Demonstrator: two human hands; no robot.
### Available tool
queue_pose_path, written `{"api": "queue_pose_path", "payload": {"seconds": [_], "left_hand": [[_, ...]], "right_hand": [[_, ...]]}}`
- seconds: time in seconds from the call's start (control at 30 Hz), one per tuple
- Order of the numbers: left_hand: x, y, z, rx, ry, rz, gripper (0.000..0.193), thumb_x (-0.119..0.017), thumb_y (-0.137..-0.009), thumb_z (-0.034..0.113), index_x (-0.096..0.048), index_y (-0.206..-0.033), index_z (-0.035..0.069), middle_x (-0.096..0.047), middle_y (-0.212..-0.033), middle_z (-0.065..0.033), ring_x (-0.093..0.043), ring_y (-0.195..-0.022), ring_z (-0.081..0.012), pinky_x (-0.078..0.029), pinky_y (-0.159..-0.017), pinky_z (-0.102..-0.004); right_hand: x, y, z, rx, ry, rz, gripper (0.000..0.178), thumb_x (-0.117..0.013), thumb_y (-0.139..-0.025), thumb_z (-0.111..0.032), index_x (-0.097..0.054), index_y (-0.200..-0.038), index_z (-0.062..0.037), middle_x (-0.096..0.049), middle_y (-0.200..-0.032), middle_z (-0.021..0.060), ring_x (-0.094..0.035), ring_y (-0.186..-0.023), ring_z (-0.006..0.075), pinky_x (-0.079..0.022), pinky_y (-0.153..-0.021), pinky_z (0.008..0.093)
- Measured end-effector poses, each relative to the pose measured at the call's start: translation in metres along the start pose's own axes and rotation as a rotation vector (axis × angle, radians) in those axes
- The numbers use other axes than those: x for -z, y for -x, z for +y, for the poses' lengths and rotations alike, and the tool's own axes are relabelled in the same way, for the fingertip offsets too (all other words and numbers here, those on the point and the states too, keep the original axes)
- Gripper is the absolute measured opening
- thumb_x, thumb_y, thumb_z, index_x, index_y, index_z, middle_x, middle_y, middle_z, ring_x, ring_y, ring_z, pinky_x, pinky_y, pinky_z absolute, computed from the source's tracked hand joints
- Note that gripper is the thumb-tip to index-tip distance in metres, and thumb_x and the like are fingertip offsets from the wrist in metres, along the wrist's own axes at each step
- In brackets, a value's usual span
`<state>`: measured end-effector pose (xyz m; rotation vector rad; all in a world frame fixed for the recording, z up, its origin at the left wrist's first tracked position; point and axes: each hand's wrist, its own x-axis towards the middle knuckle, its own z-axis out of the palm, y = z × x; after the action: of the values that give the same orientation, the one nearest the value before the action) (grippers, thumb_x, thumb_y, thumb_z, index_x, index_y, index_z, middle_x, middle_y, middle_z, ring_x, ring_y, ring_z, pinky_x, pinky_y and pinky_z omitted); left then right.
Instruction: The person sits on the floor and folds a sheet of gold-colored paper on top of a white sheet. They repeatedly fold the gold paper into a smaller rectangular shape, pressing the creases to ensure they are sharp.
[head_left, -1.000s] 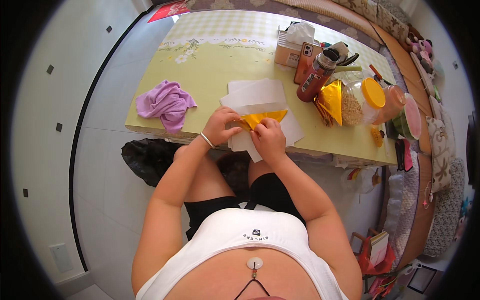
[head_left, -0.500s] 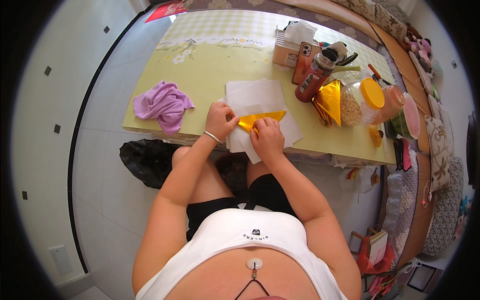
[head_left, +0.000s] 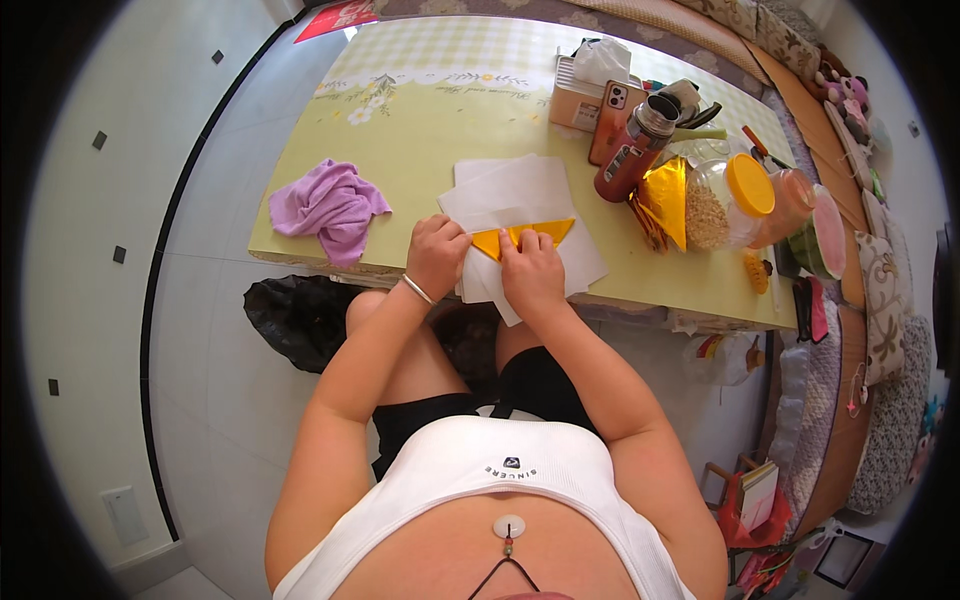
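Note:
A strip of folded gold foil paper [head_left: 552, 231], pointed at its right end, lies over a stack of white paper sheets [head_left: 515, 185] at the table's near edge. My left hand [head_left: 437, 258] is closed on the strip's left end, the fingertips pinched there. My right hand [head_left: 532, 275] has its fingers curled over the middle of the strip, thumb pressed against its lower edge. The palms and the paper beneath my fingers are hidden. To the right, more folded gold foil pieces [head_left: 664, 195] lean by a red-brown flask [head_left: 630, 155].
A purple cloth [head_left: 330, 208] lies at the table's left. On the right stand a phone [head_left: 610, 120], a tissue box [head_left: 576, 97], a yellow-lidded jar [head_left: 725, 205] and a cut watermelon [head_left: 822, 235]. A black bag [head_left: 300, 322] sits on the floor below the table edge.
My right thumb has shifted left and up along the gold strip, and its fingers lie flatter over it. My left hand stays at the left end, tilted slightly differently.

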<state>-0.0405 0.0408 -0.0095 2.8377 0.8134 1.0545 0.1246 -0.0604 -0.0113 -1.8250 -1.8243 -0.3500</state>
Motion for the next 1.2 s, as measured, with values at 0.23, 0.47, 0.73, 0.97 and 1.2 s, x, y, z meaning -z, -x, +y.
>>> {"api": "queue_pose_path", "payload": {"seconds": [0.23, 0.47, 0.73, 0.97, 1.2], "left_hand": [[-0.001, -0.018, 0.028, 0.124, -0.112, -0.032, 0.032, -0.081, -0.068, 0.033, -0.066, -0.074, 0.005, -0.062, -0.089, -0.01, -0.054, -0.105, -0.0319, -0.04, -0.091, -0.0462], [0.005, -0.029, 0.026, 0.298, -0.098, -0.145, 0.038, -0.087, -0.062, 0.037, -0.065, -0.076, 0.009, -0.06, -0.088, -0.0073, -0.053, -0.103, -0.0293, -0.039, -0.091, -0.0449], [-0.017, -0.054, 0.017, 0.298, -0.173, -0.263, 0.046, -0.086, -0.066, 0.028, -0.068, -0.101, 0.005, -0.065, -0.108, -0.012, -0.05, -0.114, -0.033, -0.031, -0.107, -0.0492], [-0.01, -0.062, 0.031, 0.162, -0.034, -0.487, 0.03, -0.069, -0.075, 0.007, -0.065, -0.104, 0.004, -0.065, -0.114, -0.0157, -0.056, -0.117, -0.0342, -0.044, -0.101, -0.0438], [-0.023, -0.004, 0.043, -0.066, -0.154, -0.307, 0.044, -0.05, -0.09, 0.01, -0.058, -0.129, -0.008, -0.056, -0.139, -0.0234, -0.054, -0.131, -0.034, -0.042, -0.11, -0.0423]], "right_hand": [[-0.003, 0.002, 0.001, -0.018, -0.028, 0.042, 0.038, -0.063, -0.081, -0.013, -0.072, -0.117, -0.0055, -0.058, -0.096, 0.0098, -0.054, -0.092, 0.0292, -0.048, -0.08, 0.0373], [0.02, -0.002, 0.014, -0.16, -0.216, -0.137, 0.042, -0.068, -0.081, -0.01, -0.063, -0.124, -0.0077, -0.061, -0.108, 0.0102, -0.058, -0.107, 0.032, -0.052, -0.084, 0.0419], [0.013, -0.042, 0.065, 0.043, -0.009, 0.052, 0.044, -0.06, -0.084, -0.006, -0.057, -0.128, -0.0085, -0.06, -0.112, 0.0105, -0.056, -0.113, 0.031, -0.043, -0.103, 0.0453], [0.034, -0.06, 0.071, 0.295, 0.113, -0.4, 0.05, -0.059, -0.086, -0.01, -0.055, -0.135, -0.0071, -0.066, -0.11, 0.0073, -0.055, -0.122, 0.0275, -0.026, -0.119, 0.0476], [0.027, -0.007, 0.09, 0.308, 0.011, -0.385, 0.054, -0.052, -0.098, -0.033, -0.046, -0.145, -0.006, -0.049, -0.147, 0.0111, -0.04, -0.141, 0.0255, -0.02, -0.122, 0.047]]}}
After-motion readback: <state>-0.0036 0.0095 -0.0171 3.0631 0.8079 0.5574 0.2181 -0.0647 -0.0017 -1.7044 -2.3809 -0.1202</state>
